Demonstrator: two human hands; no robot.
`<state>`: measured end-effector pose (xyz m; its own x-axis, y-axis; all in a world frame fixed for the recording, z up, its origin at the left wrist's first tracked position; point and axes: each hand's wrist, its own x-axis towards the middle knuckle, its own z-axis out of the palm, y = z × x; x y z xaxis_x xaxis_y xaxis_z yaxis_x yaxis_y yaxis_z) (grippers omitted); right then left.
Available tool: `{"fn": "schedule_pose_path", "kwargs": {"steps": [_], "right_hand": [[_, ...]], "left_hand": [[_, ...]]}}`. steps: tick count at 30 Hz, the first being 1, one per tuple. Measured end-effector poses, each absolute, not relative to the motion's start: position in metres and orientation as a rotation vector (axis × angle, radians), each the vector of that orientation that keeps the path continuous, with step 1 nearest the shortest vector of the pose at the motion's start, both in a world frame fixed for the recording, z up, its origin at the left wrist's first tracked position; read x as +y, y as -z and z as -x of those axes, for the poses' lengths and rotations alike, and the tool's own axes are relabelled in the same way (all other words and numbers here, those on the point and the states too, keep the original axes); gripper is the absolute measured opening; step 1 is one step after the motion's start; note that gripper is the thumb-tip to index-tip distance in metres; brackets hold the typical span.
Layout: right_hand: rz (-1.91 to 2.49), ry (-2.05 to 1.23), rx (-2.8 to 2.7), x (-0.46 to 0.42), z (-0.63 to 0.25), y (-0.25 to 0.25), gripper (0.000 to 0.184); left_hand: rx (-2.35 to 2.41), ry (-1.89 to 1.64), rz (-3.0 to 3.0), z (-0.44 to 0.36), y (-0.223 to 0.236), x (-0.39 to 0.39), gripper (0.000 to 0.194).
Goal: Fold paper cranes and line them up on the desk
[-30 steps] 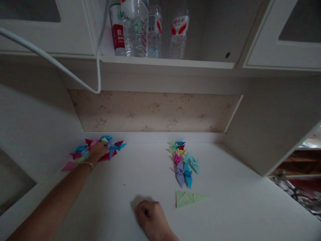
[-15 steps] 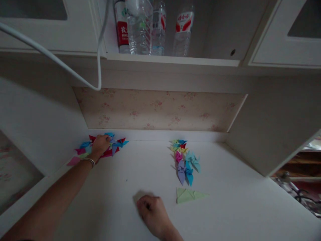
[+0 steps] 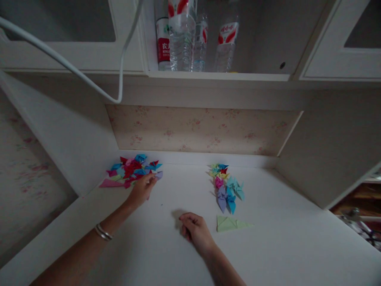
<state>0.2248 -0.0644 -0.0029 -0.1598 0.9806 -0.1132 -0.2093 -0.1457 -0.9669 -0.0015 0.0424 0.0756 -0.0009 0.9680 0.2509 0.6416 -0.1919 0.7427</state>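
A white cable [image 3: 121, 75] crosses upper left; bottles [image 3: 182, 43] stand top centre. Left hand [image 3: 142, 190], beside left-side paper cranes [image 3: 129, 170]: grasp unclear; right hand [image 3: 199, 232], lower centre: loosely clenched.

Left hand [image 3: 144, 188], fingertips together, at near edge of multicoloured folded-paper heap [image 3: 128, 171]; pale-purple paper piece [image 3: 160, 174] just past fingertips, grip unclear. Right hand [image 3: 197, 231] loosely curled over smooth white tabletop [image 3: 276, 246]. To its right: pale-green pointed folded paper sheet [image 3: 229, 224], small multicoloured paper-crane cluster [image 3: 230, 200] behind.
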Motion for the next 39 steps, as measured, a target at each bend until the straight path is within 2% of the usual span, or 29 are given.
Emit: {"fn": "schedule_pose_path", "kwargs": {"steps": [5,8,11,15,20,26,31,39], "right_hand": [[0.862,-1.677,-0.88,-0.066,-0.234,-0.011,0.045],[0.808,-1.721,-0.817,-0.067,-0.237,-0.015,0.048],[0.813,-1.704,-0.795,-0.068,-0.236,-0.014,0.048],[0.855,-1.676,-0.859,-0.066,-0.233,-0.012,0.051],[0.919,-1.582,-0.986,-0.066,-0.232,-0.009,0.039],[0.971,-1.458,-0.989,-0.066,-0.233,-0.004,0.037],[1.011,-1.379,-0.993,-0.065,-0.234,-0.007,0.04],[1.029,-1.342,-1.029,-0.064,-0.233,0.0,0.036]], "left_hand": [[1.116,-1.045,-1.413,-0.037,-0.064,-0.028,0.031],[0.969,-0.978,-1.244,-0.051,-0.053,-0.051,0.018],[0.929,-0.94,-1.225,-0.055,-0.039,-0.058,0.013],[0.958,-0.915,-1.26,-0.054,-0.027,-0.053,0.014],[1.001,-0.931,-1.249,-0.048,-0.026,-0.051,0.017],[0.963,-1.035,-1.131,-0.047,-0.027,-0.054,0.027],[0.945,-1.043,-1.221,-0.05,-0.024,-0.056,0.021],[1.218,-1.031,-1.379,-0.055,-0.013,-0.05,0.037]]}}
